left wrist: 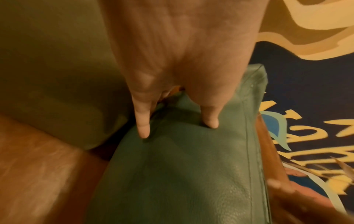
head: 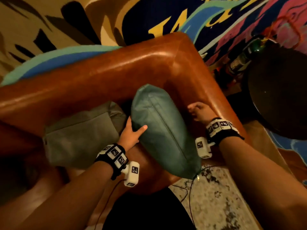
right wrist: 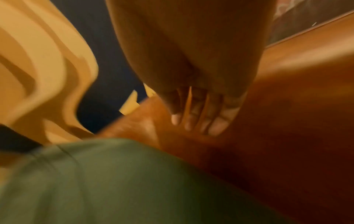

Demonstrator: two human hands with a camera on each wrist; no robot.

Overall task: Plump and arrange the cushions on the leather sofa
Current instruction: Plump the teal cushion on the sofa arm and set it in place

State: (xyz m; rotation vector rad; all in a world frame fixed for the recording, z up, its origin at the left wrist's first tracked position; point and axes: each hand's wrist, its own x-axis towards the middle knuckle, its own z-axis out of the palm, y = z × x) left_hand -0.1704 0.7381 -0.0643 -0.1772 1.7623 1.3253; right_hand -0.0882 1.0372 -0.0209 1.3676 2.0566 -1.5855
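A teal leather cushion [head: 159, 130] stands on its edge on the brown leather sofa [head: 116, 72], close to the right arm. My left hand [head: 131, 135] grips its left side, with the thumb on the near face and the fingers round the far face. In the left wrist view my left hand [left wrist: 177, 127] presses into the teal cushion [left wrist: 191, 174]. An olive fabric cushion [head: 79, 136] leans against the backrest to the left. My right hand [head: 198, 112] hovers between the cushion and the sofa arm, loosely curled and holding nothing. In the right wrist view, my right hand [right wrist: 199, 124] is blurred.
A dark round side table [head: 279, 93] stands right of the sofa arm, with small items [head: 240, 62] behind it. A speckled rug [head: 207, 196] with thin cables [head: 191, 188] lies in front. A colourful painted wall [head: 182, 14] rises behind the backrest.
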